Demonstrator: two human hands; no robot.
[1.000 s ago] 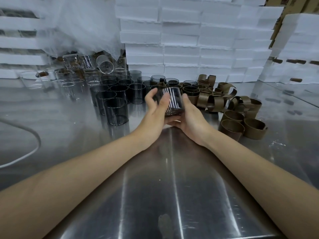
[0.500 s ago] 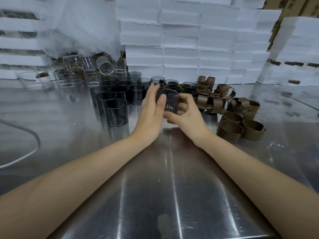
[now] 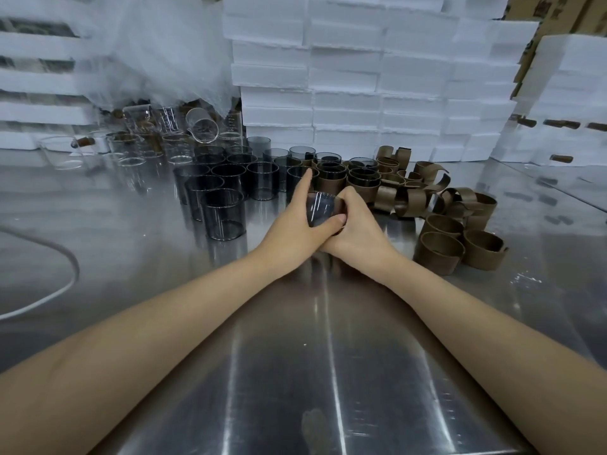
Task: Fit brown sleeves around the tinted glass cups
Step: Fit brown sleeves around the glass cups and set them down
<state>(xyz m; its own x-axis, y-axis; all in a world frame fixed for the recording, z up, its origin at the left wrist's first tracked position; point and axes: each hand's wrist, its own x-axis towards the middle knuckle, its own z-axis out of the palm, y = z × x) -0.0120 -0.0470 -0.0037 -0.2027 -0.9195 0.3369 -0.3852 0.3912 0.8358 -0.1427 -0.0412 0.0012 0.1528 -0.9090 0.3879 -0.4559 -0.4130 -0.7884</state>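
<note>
While both hands [image 3: 328,229] grip tinted cup [image 3: 320,208] closed, cup upright, mouth up

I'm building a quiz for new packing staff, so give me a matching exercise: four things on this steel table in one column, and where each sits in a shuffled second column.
Things:
1. tinted cup in progress
2. loose brown sleeves
3. bare tinted cups
4. clear glass cups

Places:
A. far left, near the plastic wrap
B. heaped to the right of the hands
C. held between the left hand and right hand
D. grouped just left of the hands

Pairs: 1-C, 2-B, 3-D, 4-A
</note>
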